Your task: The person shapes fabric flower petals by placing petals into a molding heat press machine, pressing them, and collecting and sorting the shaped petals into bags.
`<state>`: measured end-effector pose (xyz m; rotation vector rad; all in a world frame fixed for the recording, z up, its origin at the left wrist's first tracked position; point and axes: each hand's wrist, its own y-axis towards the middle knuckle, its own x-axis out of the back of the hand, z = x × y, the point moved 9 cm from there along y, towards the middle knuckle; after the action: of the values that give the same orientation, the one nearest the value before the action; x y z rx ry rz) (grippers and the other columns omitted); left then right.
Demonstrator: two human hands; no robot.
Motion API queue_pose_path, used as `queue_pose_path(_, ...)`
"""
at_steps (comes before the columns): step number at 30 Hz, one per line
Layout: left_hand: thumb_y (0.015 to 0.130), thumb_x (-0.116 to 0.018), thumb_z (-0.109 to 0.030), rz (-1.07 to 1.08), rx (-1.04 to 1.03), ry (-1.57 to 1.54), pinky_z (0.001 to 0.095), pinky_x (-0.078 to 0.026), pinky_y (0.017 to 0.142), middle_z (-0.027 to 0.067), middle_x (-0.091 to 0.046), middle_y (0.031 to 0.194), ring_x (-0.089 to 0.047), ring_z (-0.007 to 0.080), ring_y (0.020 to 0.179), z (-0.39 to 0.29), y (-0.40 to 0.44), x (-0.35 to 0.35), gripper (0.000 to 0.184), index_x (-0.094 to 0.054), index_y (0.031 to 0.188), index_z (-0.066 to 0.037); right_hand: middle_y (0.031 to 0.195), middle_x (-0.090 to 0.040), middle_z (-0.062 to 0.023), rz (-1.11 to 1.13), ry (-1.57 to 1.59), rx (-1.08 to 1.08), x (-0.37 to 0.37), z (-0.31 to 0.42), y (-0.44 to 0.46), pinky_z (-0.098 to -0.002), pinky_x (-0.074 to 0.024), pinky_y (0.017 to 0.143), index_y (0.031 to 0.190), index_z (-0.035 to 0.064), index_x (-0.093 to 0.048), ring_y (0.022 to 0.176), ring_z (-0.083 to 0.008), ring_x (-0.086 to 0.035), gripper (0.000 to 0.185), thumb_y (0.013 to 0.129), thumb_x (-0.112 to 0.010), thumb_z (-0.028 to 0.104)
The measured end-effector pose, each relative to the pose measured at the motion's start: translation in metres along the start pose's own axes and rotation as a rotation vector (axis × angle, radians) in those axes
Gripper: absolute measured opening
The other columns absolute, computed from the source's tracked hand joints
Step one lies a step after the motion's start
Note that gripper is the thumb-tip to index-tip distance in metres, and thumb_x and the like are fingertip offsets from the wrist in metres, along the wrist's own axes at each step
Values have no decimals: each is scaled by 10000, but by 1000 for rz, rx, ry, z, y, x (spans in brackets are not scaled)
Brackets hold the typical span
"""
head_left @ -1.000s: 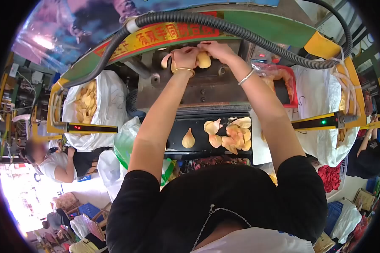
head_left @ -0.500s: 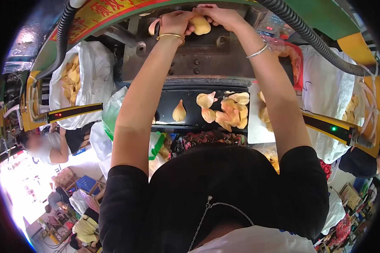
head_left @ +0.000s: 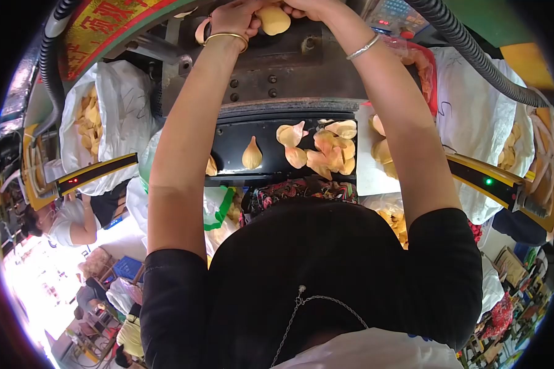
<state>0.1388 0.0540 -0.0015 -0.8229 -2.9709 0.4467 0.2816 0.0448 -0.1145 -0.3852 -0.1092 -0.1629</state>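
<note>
At the top of the head view, a tan, rounded moulded piece (head_left: 273,20) sits between my hands over the dark metal press bed. My left hand (head_left: 235,18) is closed, its curled fingers against the piece's left side. My right hand (head_left: 308,7) is pinched at the upper right of the piece; the frame's top edge cuts off part of it. A pinkish piece (head_left: 201,31) lies just left of my left hand. Below, on the black tray (head_left: 232,138), are a single teardrop-shaped piece (head_left: 252,154) and a pile of similar pieces (head_left: 332,149).
White sacks of tan pieces stand left (head_left: 122,104) and right (head_left: 465,117). Yellow-black sensor bars (head_left: 98,175) (head_left: 483,178) flank my arms. A ribbed hose (head_left: 468,52) hangs at upper right. Other people (head_left: 74,221) sit at lower left.
The view has shifted, so most things appear slightly left and higher. Both hands stay at the same tan piece, now closer to the top edge. The tray pieces keep their arrangement.
</note>
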Motion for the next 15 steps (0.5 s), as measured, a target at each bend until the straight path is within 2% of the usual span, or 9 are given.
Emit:
queue_pose_path(2, 848, -655, -148, 69, 30, -5, 292, -231, 322, 62, -517, 566, -330, 130, 339, -1, -3, -11, 132, -619, 852, -21, 573, -394, 58, 8, -22, -140, 2, 10, -14, -261, -243, 457, 846, 133, -611, 506, -93, -318, 394, 980, -392, 431)
queue_pose_path(3, 851, -651, -148, 93, 42, -12, 297, -232, 328, 60, -508, 562, -325, 133, 344, -1, -3, -10, 135, -610, 826, -22, 573, -394, 58, 17, -31, -138, 1, 22, -23, -261, -243, 457, 846, 133, -611, 506, -93, -318, 394, 980, -392, 431)
queue_pose_path(5, 851, -652, -157, 43, 73, -24, 297, -229, 328, 58, -501, 558, -325, 130, 345, 10, 17, 5, 148, -600, 804, -27, 564, -416, 51, 12, -25, -26, 1, 45, -42, -261, -263, 451, 842, 126, -609, 503, -90, -341, 379, 980, -400, 410)
queue_pose_path(8, 853, -653, -173, 4, 166, -19, 296, -224, 328, 53, -489, 551, -326, 125, 348, 35, 26, 6, 180, -580, 760, -37, 567, -442, 42, -43, -11, 59, 0, 44, -53, -260, -280, 444, 835, 120, -608, 500, -89, -360, 350, 978, -417, 376)
queue_pose_path(9, 860, -648, -193, -31, 149, 125, 296, -228, 329, 49, -482, 548, -325, 123, 348, 26, 18, 4, 201, -573, 753, -40, 575, -458, 37, -88, -23, 115, 4, 48, -53, -259, -287, 441, 830, 117, -607, 499, -88, -367, 329, 976, -430, 352)
queue_pose_path(11, 875, -638, -232, -114, 92, 414, 295, -235, 332, 42, -467, 542, -324, 118, 350, 1, 0, 5, 244, -559, 738, -47, 583, -473, 32, -131, -37, 186, 7, 45, -42, -257, -294, 438, 824, 115, -607, 498, -88, -374, 308, 973, -443, 329)
queue_pose_path(12, 875, -638, -232, -115, 81, 423, 295, -235, 332, 42, -467, 542, -324, 118, 350, 0, -5, 5, 244, -559, 738, -47, 584, -474, 29, -100, 5, 132, 3, 16, -17, -256, -287, 433, 831, 109, -608, 492, -87, -370, 276, 967, -466, 303)
queue_pose_path(14, 844, -644, -199, -68, -173, 575, 277, -332, 338, 56, -545, 558, -447, 132, 372, -14, -9, -3, 184, -614, 801, -23, 586, -476, 24, -50, 84, 51, 2, -2, 13, -253, -274, 422, 844, 97, -609, 479, -85, -360, 214, 955, -513, 253)
queue_pose_path(15, 828, -647, -182, -45, -308, 652, 268, -381, 342, 63, -584, 566, -509, 139, 384, -24, -13, -9, 171, -642, 832, -11, 586, -476, 24, -63, 88, 82, 6, 24, -13, -253, -274, 422, 844, 97, -609, 479, -85, -360, 214, 955, -513, 253)
